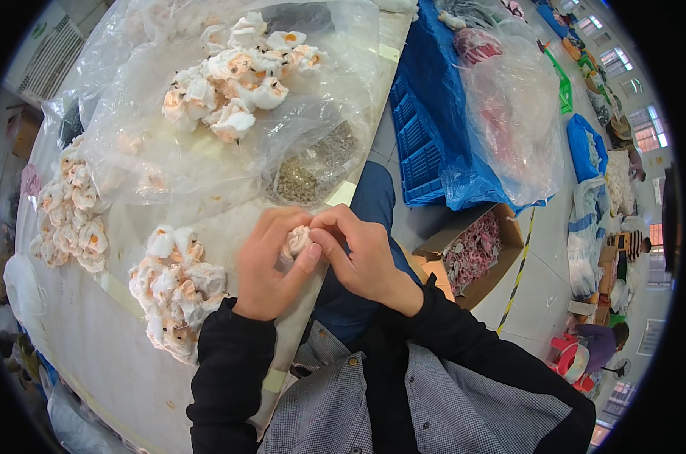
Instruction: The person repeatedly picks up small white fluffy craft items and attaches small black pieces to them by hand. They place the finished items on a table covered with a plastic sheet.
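Left hand (271, 266) and right hand (364, 256) meet at the right edge of the table (123, 367), both closed on one small cream puff (297, 240). The left curls round it, fingers bent, probably as a cradle to steady it; the right pinches its side between thumb and forefinger, likely because so small a thing leaves room only for fingertips.

White-and-peach pieces lie in a near pile (178, 291) on the table's near part, perhaps for easy reach. A side pile (74, 216) sits by the table's left edge and a far pile (233, 79) on its far part, on plastic (188, 178), which may keep them clean. Right of the table stand a blue crate (417, 155) and a box (511, 246) of pink scraps (472, 253).
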